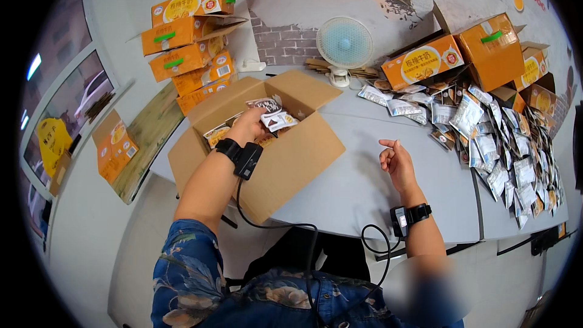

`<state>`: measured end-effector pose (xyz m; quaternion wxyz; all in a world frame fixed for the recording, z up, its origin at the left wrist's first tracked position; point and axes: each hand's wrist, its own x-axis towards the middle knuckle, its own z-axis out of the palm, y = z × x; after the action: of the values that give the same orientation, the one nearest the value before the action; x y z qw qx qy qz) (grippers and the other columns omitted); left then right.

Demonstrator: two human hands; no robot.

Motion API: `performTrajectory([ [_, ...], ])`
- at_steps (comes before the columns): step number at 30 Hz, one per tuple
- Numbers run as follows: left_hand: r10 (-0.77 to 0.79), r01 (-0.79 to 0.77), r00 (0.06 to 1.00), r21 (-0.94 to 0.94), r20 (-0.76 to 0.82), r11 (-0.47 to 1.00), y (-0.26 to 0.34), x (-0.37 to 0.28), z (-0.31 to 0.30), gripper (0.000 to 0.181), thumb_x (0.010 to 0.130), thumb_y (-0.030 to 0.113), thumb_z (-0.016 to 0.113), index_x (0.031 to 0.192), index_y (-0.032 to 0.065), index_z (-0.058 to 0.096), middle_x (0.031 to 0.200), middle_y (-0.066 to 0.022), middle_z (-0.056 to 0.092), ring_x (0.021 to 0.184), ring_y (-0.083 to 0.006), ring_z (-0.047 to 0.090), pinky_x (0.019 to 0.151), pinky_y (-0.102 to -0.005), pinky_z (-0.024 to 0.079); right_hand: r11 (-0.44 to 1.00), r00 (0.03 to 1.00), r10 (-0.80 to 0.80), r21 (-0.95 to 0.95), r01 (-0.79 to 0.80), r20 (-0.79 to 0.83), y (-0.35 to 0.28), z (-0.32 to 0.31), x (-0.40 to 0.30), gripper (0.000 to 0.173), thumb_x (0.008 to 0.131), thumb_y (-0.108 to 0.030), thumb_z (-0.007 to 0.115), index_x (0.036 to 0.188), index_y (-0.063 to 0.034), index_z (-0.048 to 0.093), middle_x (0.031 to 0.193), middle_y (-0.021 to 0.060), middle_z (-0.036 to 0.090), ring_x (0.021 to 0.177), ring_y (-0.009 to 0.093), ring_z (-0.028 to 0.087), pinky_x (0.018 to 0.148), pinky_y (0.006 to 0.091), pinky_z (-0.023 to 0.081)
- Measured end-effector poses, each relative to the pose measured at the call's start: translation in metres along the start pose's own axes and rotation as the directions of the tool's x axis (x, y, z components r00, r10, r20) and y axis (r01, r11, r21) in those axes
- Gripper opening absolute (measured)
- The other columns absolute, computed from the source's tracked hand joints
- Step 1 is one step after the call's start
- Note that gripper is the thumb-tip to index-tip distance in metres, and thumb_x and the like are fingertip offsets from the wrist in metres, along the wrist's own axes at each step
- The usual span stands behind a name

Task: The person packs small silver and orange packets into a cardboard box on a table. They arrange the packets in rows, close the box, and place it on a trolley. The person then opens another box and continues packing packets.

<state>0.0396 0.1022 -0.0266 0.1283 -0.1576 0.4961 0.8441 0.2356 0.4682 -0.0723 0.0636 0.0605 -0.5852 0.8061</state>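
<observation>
An open cardboard box point(291, 171) stands on the grey table before me, its flaps spread outward. My left hand point(249, 125) reaches into the box top and grips small packets point(278, 121), one white and one dark brown. Parts of these packets are hidden behind my fingers. Beneath them, more printed packets point(217, 135) lie inside the box. My right hand point(396, 164) hovers over the table right of the box, holding nothing, its fingers loosely bent and apart. The nearest things to its right are silver-and-brown packets point(467, 114) in a large heap.
Orange printed cartons point(191, 57) are stacked behind the box at left. More orange cartons point(489, 54) stand behind the heap at right. A small fan point(345, 43) sits at the back with flat cardboard point(364, 72) beside it. A black cable point(314, 237) links both wrist devices.
</observation>
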Motion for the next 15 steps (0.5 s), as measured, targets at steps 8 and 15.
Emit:
performTrajectory([
  [8, -0.174, 0.171, 0.982, 0.042, 0.071, 0.984, -0.009, 0.024, -0.009, 0.023, 0.09, 0.003, 0.043, 0.111, -0.0032, 0.044, 0.112, -0.0209, 0.053, 0.102, -0.0365, 0.056, 0.083, -0.0571, 0.046, 1.0, 1.0, -0.002, 0.024, 0.002, 0.011, 0.005, 0.002, 0.004, 0.048, 0.094, -0.045, 0.04, 0.11, -0.0021, 0.052, 0.068, 0.0001, 0.056, 0.056, 0.006, 0.048, 0.051, 0.0188, 0.036],
  [15, -0.194, 0.177, 0.981, 0.338, 0.019, 0.924, -0.014, -0.005, 0.024, 0.021, 0.09, 0.02, 0.048, 0.101, 0.002, 0.05, 0.093, -0.0166, 0.063, 0.078, -0.0301, 0.062, 0.067, -0.0488, 0.051, 0.999, 1.0, -0.014, -0.04, 0.013, -0.019, 0.001, -0.011, -0.003, 0.046, 0.094, -0.044, 0.038, 0.112, -0.0044, 0.053, 0.069, 0.0, 0.054, 0.058, 0.007, 0.046, 0.051, 0.0203, 0.035],
])
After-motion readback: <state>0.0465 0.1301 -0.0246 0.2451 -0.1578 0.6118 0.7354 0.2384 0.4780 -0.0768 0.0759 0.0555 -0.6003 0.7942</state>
